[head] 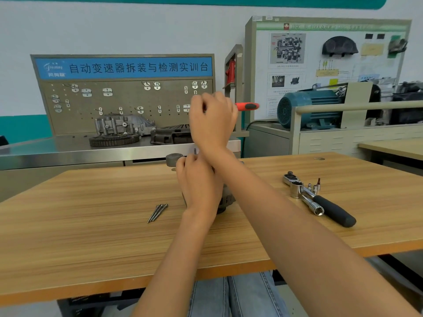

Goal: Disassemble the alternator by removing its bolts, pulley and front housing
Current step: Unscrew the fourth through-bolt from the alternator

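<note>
Three long bolts (158,212) already lay on the desk (91,225) just left of the left hand (199,186), and the pulley (174,159) seemed to be off, beyond its fingertips. The left hand gripped the alternator (225,200), mostly hidden under it. The right hand (212,120) was raised above, clamped on a red-handled tool (247,106). The front housing probably remained to be separated.

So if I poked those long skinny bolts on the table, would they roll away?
Probably a little. The long bolts look round and thin, so they may roll sideways on the flat wooden table. They look like stiff metal, unlikely to bend.
</note>
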A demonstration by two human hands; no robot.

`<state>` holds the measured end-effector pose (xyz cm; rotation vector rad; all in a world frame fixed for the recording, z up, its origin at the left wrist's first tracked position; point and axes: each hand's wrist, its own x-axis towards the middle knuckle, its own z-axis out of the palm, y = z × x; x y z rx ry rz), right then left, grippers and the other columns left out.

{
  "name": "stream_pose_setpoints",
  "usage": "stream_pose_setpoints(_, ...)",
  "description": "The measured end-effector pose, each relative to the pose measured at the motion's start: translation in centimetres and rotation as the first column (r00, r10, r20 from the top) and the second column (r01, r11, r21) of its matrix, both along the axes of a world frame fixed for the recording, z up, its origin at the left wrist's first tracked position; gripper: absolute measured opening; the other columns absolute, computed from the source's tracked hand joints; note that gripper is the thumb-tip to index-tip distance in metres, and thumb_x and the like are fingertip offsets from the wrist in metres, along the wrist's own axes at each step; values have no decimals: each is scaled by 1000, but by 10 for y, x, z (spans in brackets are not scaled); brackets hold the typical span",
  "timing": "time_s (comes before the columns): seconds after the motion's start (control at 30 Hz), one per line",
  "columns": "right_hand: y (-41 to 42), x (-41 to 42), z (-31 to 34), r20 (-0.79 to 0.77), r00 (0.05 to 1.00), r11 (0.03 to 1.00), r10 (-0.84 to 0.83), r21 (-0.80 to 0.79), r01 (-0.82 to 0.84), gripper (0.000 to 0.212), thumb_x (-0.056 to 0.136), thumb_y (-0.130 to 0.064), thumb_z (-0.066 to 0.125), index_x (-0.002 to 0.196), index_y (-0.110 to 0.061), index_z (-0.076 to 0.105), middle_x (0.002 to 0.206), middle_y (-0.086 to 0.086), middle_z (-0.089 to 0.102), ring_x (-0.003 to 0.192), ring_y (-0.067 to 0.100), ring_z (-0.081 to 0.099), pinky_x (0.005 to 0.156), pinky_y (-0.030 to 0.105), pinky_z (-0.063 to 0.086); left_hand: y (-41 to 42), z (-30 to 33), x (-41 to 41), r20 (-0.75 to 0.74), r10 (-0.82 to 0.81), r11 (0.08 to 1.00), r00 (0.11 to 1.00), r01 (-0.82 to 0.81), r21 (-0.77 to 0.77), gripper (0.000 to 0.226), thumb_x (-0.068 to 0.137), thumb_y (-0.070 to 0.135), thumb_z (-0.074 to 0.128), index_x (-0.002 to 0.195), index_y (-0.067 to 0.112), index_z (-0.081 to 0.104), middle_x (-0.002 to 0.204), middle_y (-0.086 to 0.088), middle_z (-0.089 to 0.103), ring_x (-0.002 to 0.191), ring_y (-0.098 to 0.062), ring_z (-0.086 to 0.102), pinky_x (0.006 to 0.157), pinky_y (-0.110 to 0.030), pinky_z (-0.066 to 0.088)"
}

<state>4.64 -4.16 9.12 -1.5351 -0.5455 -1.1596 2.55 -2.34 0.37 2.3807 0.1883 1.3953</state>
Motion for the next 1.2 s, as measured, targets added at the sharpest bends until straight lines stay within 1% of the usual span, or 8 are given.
stream_pose_setpoints(0.13, -5, -2, 13, -156, 871, 863, 467, 294, -410, 48, 91, -10, 43, 46, -19, 28, 48, -5, 28, 52, 12, 26, 57, 30, 27, -2, -2, 1, 76, -36, 997, 996, 41, -62, 15, 89, 16, 52, 80, 7, 59, 71, -6, 58, 76, -24, 50, 85, -30, 29)
stream_pose_setpoints(0.27, -17, 3, 19, -226, 686, 707, 691, 409, -577, 44, 92, -9, 36, 49, -16, 31, 38, -7, 34, 52, 12, 37, 62, 26, 36, -7, -3, 2, 124, -22, 998, 992, 30, -61, 23, 93, 25, 51, 88, 7, 65, 75, -6, 63, 78, -23, 53, 86, -31, 30)
stream_pose_setpoints(0.43, -19, 1, 20, -216, 628, 652, 748, 417, -633, 43, 91, -7, 34, 49, -16, 33, 36, -8, 35, 50, 14, 38, 84, 38, 42, -8, -3, 0, 135, -23, 998, 991, 30, -49, 27, 95, 27, 48, 92, 8, 67, 77, -7, 65, 81, -23, 55, 87, -31, 29)
stream_pose_setpoints(0.6, -17, -1, 16, -220, 716, 734, 663, 378, -564, 45, 92, -8, 37, 48, -15, 34, 48, -2, 36, 54, 11, 37, 63, 20, 40, -7, -3, -1, 142, -39, 997, 989, 48, -57, 21, 92, 21, 52, 89, 6, 66, 74, -9, 64, 78, -26, 55, 86, -34, 33)
stream_pose_setpoints(0.87, -16, -1, 16, -230, 745, 766, 626, 362, -531, 44, 92, -9, 37, 49, -15, 34, 52, 1, 36, 54, 11, 36, 55, 13, 37, -7, -3, -1, 152, -44, 995, 987, 57, -82, 17, 90, 18, 55, 85, 6, 66, 72, -9, 63, 75, -25, 53, 85, -33, 34)
stream_pose_setpoints(0.93, -14, 0, 12, -204, 795, 807, 571, 316, -499, 43, 91, -7, 39, 50, -15, 32, 52, 0, 32, 53, 11, 31, 53, 21, 32, -7, -3, -1, 138, -40, 996, 990, 51, -79, 15, 88, 16, 57, 82, 4, 64, 71, -9, 61, 74, -25, 52, 83, -32, 32)
stream_pose_setpoints(1.1, -6, 4, -3, -8, 995, 995, 98, -12, -98, 32, 87, -12, 47, 56, -17, 39, 63, -5, 38, 68, 14, 38, 76, 33, 36, -4, -5, -1, 90, -39, 999, 995, 42, -28, 12, 78, 1, 56, 67, 4, 60, 63, -11, 59, 72, -29, 52, 78, -29, 27)
stream_pose_setpoints(1.2, -3, 6, -12, 80, 964, 957, -252, -127, 261, 13, 81, -19, 50, 76, -9, 57, 78, 0, 43, 81, 19, 44, 94, 39, 34, -3, -4, -1, 94, -51, 998, 994, 54, -21, 14, 76, -3, 58, 64, 4, 62, 65, -13, 62, 76, -30, 56, 80, -32, 30)
